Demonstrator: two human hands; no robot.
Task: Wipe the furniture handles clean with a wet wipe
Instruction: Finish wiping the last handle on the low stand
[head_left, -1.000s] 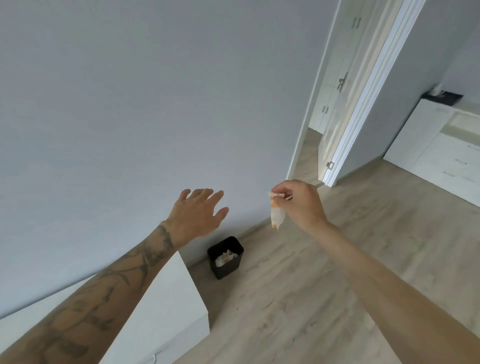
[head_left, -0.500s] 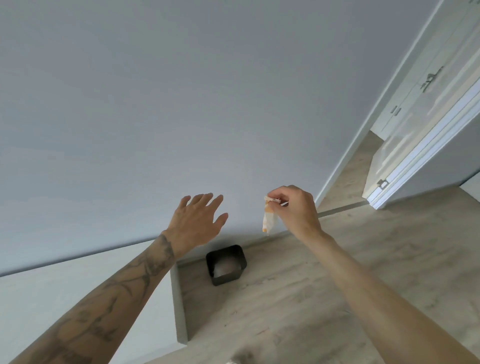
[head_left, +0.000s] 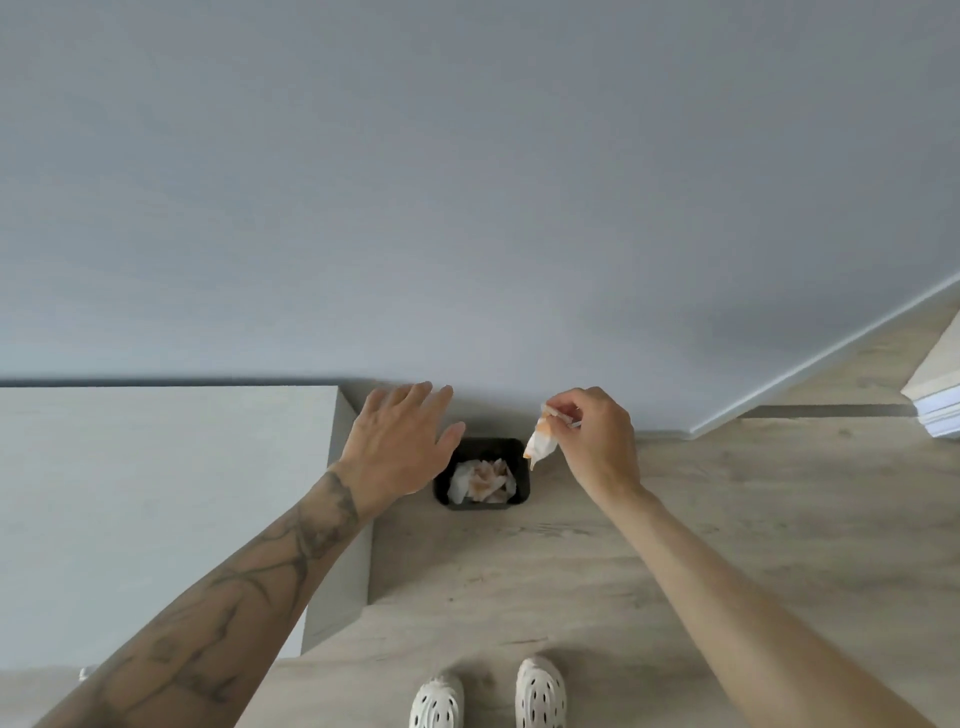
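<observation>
My right hand (head_left: 597, 441) pinches a crumpled white wet wipe (head_left: 540, 447) with orange stains, which dangles just above the right rim of a small black bin (head_left: 522, 499) on the floor. Several used, stained wipes (head_left: 480, 480) lie inside the bin. My left hand (head_left: 400, 441) hovers flat with fingers spread over the bin's left side, holding nothing. No furniture handle shows in this view.
A white cabinet (head_left: 156, 509) stands at the left against the grey wall (head_left: 467, 182), its corner beside the bin. Light wood floor (head_left: 727, 519) spreads to the right. A white door edge (head_left: 935, 400) sits at far right. My white shoes (head_left: 488, 696) are below.
My view has tilted down and swung left, so the doorway has left the frame. The bin now sits directly under my hands, and my right hand with the wipe is over its rim.
</observation>
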